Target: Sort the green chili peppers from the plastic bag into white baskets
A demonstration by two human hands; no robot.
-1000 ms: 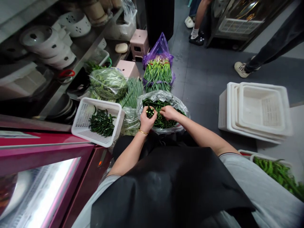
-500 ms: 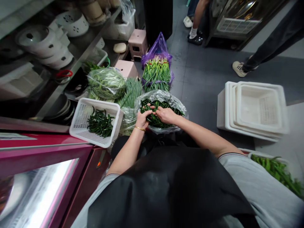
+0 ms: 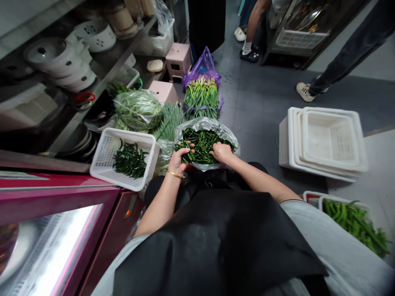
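Observation:
A clear plastic bag point(image 3: 230, 131) full of dark green chili peppers point(image 3: 202, 144) lies open in front of me. At its left edge my left hand point(image 3: 179, 158) is closed around a small bunch of green chilies point(image 3: 186, 153). My right hand point(image 3: 221, 152) is over the right side of the bag, fingers curled in at the peppers; what they hold, if anything, is hidden. To the left stands a white perforated basket point(image 3: 101, 164) with a pile of chili peppers point(image 3: 131, 160) in it.
Behind the bag lie scallions point(image 3: 202, 96) in a purple bag point(image 3: 205, 59). Bagged greens point(image 3: 138, 109) and pink stools point(image 3: 178, 59) are at the back left. Stacked white baskets point(image 3: 330, 139) stand right, with green peppers point(image 3: 354, 224) nearer me. Other people's legs point(image 3: 348, 61) show beyond.
My hands have moved apart: the left drew back to the bag's left edge with the chilies, the right shifted to the right side of the bag.

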